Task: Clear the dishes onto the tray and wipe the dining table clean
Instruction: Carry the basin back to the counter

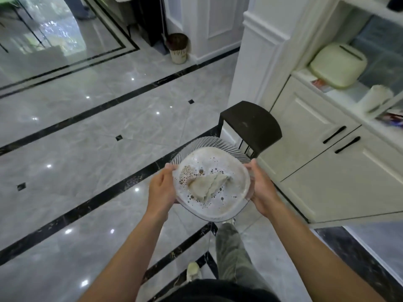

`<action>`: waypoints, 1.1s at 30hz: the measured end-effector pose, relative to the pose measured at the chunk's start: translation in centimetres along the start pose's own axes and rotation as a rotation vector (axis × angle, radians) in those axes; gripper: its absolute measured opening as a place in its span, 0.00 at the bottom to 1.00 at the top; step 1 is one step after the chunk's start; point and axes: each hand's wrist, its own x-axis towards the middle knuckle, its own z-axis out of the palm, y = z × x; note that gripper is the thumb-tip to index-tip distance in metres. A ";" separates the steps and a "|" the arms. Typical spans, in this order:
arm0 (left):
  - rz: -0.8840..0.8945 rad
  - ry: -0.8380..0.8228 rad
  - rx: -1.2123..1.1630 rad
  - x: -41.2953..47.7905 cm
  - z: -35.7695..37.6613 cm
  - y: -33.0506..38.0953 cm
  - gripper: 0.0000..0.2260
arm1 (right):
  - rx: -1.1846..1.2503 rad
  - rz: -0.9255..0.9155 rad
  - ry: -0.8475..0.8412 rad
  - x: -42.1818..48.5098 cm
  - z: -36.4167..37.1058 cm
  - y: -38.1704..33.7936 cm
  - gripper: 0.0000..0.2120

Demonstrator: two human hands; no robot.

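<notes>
The soiled plate, stacked on 1 ribbed glass plate, is held over the floor between the left hand and right hand, each grip curled on an opposite rim, equally near; no tray in view.

Glossy grey marble floor, crossed by black inlay bands and set with small black diamond insets, carries scattered reflections of ceiling lights. White panelled cabinets with black bar handles stand at right, a dark stool just before them. A cream appliance sits on the counter, and a small bin stands beside the far white panelling.
</notes>
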 end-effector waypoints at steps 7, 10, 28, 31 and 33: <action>-0.016 -0.044 0.034 8.4 7.9 2.4 0.20 | -0.005 -0.013 0.039 9.8 -3.9 -4.4 0.21; -0.042 -0.060 0.035 11.7 11.8 3.0 0.20 | -0.032 0.009 0.074 14.1 -6.0 -6.2 0.19; -0.215 -0.169 0.067 28.2 28.6 4.2 0.16 | -0.137 0.087 0.120 35.4 -15.1 -11.5 0.16; -0.211 -0.193 0.087 30.2 30.1 3.9 0.19 | -0.126 0.102 0.144 37.6 -15.6 -11.8 0.15; -0.223 -0.208 0.088 31.5 30.9 3.9 0.19 | -0.132 0.108 0.157 38.7 -15.8 -11.8 0.15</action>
